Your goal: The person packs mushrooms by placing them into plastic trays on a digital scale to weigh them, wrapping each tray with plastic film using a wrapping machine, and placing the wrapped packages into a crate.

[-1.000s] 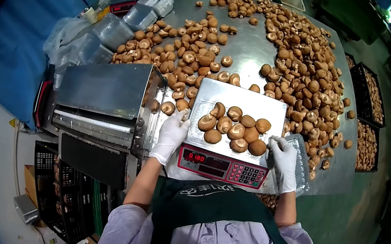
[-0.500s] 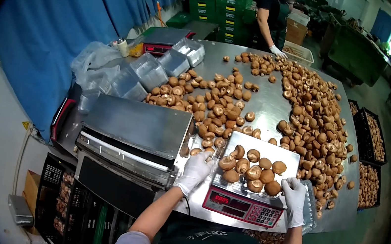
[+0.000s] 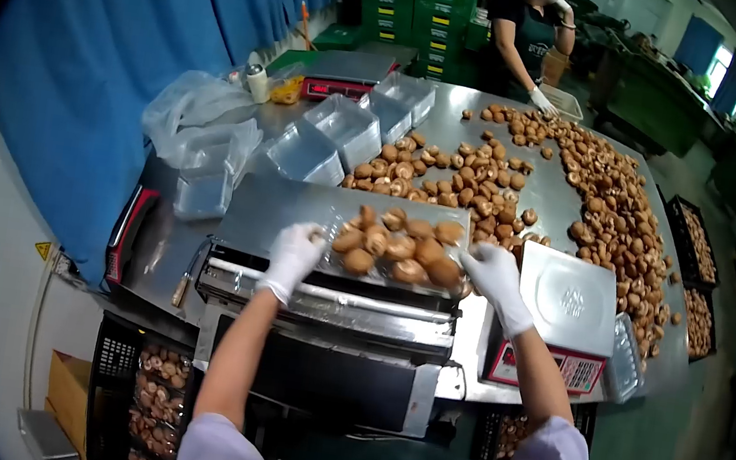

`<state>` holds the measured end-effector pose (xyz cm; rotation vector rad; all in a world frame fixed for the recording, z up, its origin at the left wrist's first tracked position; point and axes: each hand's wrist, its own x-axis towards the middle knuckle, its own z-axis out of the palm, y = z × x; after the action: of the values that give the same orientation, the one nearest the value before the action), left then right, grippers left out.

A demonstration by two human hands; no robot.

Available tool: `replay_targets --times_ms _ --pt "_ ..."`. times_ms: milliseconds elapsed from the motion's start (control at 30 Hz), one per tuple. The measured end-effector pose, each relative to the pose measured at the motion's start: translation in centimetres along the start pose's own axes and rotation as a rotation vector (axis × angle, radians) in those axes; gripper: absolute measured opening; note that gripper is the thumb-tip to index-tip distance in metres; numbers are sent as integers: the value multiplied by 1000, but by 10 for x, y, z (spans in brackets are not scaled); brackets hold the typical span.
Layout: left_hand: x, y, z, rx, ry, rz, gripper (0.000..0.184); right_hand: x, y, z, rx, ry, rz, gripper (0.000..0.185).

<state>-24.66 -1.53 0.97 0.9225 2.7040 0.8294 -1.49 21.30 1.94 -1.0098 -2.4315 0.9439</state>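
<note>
A clear plastic tray of brown mushrooms (image 3: pixel 399 247) is over the metal top of the wrapping machine (image 3: pixel 273 203). My left hand (image 3: pixel 295 257), in a white glove, closes its fingers on the tray's left end. At the right end, my white-gloved right hand (image 3: pixel 499 286) grips the edge, its fingertips partly hidden. Whether the tray rests on the plate or hangs just above it I cannot tell. Beside my right forearm stands a red digital scale (image 3: pixel 568 300) with a bare steel pan.
Loose mushrooms (image 3: pixel 620 209) are heaped on the steel table. Clear trays (image 3: pixel 308 154) stand stacked behind the machine, near a plastic bag (image 3: pixel 196 112) and another scale (image 3: pixel 348 72). One more clear tray (image 3: pixel 625 358) lies right of the scale. Across the table a co-worker (image 3: pixel 526 45) reaches toward mushrooms.
Both hands have carried the tray of mushrooms left, off the scale pan and over the wrapping machine. The camera view has shifted. The co-worker has raised one hand toward the head.
</note>
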Motion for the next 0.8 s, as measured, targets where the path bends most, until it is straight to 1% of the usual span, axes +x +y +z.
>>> replay_targets --times_ms 33,100,133,167,233,267,300,367,400,433,500,567,600,633,667,700,733,767,800 --pt "8 -13 -12 48 17 -48 25 9 -10 19 -43 -6 -5 32" --pt "26 -41 -26 38 -31 -131 24 18 -38 44 -4 -69 67 33" --pt "30 -48 -33 123 -10 -109 24 27 -36 61 -34 -84 26 34" --pt "36 -59 -35 141 -25 -107 24 32 -33 78 -24 -73 29 34" --pt "46 -78 -35 178 -52 -62 25 32 -30 101 -71 -148 71 35" --pt "41 -70 -47 184 -96 -80 25 20 -42 95 -121 -116 28 37" --pt "41 -72 -51 208 -139 -64 24 13 -48 88 -74 -149 48 35" --pt "32 -82 -65 183 -207 10 24 11 -30 83 119 -237 131 33" --pt "24 -82 -73 174 -191 72 25 3 -36 74 -55 -168 47 32" --pt "17 -88 -79 163 -148 158 23 -6 -45 60 -227 -89 -41 30" --pt "5 -97 -97 141 -211 478 18 -22 -59 35 -296 -162 -139 25" --pt "-2 -110 -109 165 -351 850 16 -35 -48 23 -415 -192 -493 17" --pt "-1 -117 -111 319 -352 1069 20 -40 -48 21 -495 -229 -638 18" --pt "-3 -119 -110 308 -362 1071 20 -46 -52 17 -570 -269 -788 21" --pt "-4 -120 -110 477 -380 1184 21 -51 -62 13 -726 -408 -822 28" --pt "-5 -121 -111 654 -393 1294 23 -52 -57 18 -727 -469 -872 32" --pt "-4 -123 -108 628 -360 1333 18 -53 -50 26 -704 -448 -944 31" --pt "-3 -126 -106 631 -357 1335 18 -55 -47 32 -682 -425 -1017 29" --pt "-2 -128 -103 598 -376 1312 16 -58 -52 34 -663 -442 -951 29"
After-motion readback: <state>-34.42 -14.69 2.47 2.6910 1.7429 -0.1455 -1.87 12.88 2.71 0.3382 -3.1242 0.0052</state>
